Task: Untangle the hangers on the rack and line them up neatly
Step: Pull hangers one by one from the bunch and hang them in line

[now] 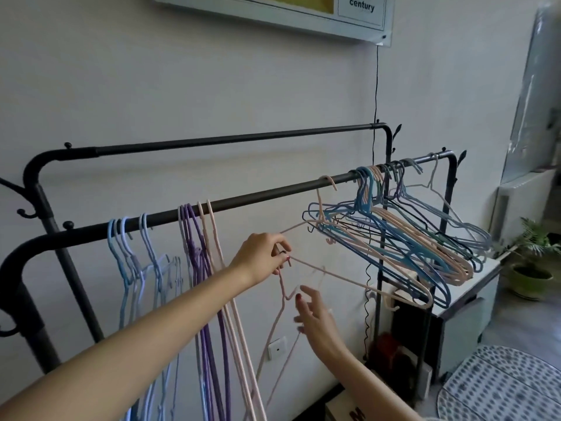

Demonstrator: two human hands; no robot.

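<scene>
A white wall [212, 86] fills the background. High on it hangs a white framed sign [303, 13] reading "century", and a thin black cord [376, 86] drops straight down from the sign's lower right corner. Low on the wall sits a small white socket plate [277, 347]. Right of the wall stand a white cabinet [467, 305], a potted green plant [531, 262] and a dotted mat [501, 387] on the floor.
</scene>
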